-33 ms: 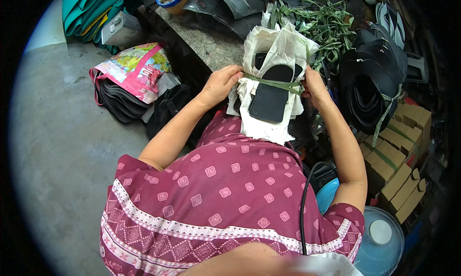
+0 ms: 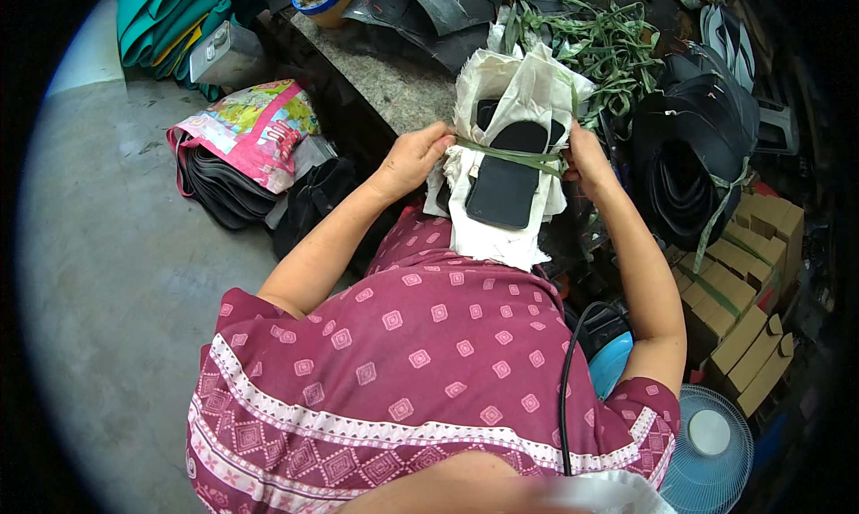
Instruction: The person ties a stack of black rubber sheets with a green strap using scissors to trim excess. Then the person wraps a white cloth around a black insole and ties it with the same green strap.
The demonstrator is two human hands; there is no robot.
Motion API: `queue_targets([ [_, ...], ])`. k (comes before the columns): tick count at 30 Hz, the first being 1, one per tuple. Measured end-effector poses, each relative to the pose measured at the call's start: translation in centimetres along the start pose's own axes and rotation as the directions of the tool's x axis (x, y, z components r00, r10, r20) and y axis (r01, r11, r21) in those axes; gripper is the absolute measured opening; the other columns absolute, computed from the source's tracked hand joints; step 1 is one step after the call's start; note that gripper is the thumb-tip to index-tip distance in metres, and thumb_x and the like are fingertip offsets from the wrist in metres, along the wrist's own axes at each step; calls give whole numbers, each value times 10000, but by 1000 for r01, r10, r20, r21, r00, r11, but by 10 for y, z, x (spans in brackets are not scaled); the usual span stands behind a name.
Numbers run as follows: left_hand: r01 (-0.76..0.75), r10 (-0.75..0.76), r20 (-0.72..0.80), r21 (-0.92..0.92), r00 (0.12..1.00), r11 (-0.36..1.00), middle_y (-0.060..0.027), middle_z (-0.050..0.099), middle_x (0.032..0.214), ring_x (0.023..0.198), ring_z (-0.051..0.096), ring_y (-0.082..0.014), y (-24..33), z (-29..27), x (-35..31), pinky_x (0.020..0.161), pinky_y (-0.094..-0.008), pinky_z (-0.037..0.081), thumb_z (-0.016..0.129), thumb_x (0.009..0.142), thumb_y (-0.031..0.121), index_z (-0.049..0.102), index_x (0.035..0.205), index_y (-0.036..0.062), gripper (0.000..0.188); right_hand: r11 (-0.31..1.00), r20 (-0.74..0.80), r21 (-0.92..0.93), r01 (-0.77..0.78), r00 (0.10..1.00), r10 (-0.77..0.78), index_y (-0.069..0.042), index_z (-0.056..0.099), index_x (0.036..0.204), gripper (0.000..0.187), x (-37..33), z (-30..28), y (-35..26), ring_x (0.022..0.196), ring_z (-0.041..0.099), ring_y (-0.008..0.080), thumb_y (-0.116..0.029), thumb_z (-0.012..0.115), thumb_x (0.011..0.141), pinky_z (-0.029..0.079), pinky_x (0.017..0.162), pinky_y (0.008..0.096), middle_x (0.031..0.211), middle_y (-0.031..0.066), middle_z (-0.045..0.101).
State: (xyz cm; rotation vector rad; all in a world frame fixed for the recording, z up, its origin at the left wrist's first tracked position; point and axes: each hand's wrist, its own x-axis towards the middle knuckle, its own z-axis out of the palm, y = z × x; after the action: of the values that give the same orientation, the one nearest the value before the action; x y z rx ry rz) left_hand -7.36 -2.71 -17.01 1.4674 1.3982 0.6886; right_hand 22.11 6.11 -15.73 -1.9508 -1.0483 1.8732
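Note:
A black, rounded, sole-shaped piece (image 2: 504, 192) lies on white cloth (image 2: 486, 244) with ragged edges, close against my front. Part of a second black piece shows behind it, between folds of the cloth. Across the bundle runs a flat green strip (image 2: 514, 155). At the bundle's left edge my left hand (image 2: 413, 161) is closed, pinching the strip's end between thumb and fingers. My right hand (image 2: 588, 163) is closed at the right edge, where the strip meets the fingers. Its fingertips are partly hidden.
Beyond the bundle lies a heap of green strips (image 2: 608, 44). A tied roll of black sheets (image 2: 676, 156) stands at the right, above brown cardboard boxes (image 2: 716, 290) and a fan (image 2: 707, 456). On the left floor is a pink bag (image 2: 255, 134) over black sheets.

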Motion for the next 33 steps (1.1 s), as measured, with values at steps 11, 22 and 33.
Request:
queue_targets([
  [11, -147, 144, -30, -190, 989, 971, -33, 588, 739, 716, 521, -80, 62, -4, -3, 673, -258, 446, 588, 976, 184, 621, 926, 4, 190, 931, 41, 329, 158, 983, -181, -67, 599, 1245, 500, -37, -7, -8, 1057, 627, 221, -458, 549, 938, 511, 884, 409, 1141, 89, 666],
  [22, 275, 122, 797, -342, 591, 899, 14, 585, 672, 503, 497, -84, 48, -27, 33, 464, -230, 408, 750, 867, 224, 713, 883, -14, 241, 871, 74, 237, 430, 886, -457, -35, 559, 1295, 399, -65, -16, -1, 1067, 614, 183, -260, 558, 965, 494, 931, 348, 1164, 77, 652],
  [33, -297, 20, 887, 133, 462, 946, -131, 712, 989, 876, 623, -199, 105, -34, 163, 790, -372, 522, 743, 815, 188, 701, 1094, 34, 321, 481, 372, -407, 777, 622, -690, -123, 579, 1268, 363, -98, 21, -70, 933, 619, 470, -349, 445, 1018, 504, 810, 475, 992, 271, 666],
])
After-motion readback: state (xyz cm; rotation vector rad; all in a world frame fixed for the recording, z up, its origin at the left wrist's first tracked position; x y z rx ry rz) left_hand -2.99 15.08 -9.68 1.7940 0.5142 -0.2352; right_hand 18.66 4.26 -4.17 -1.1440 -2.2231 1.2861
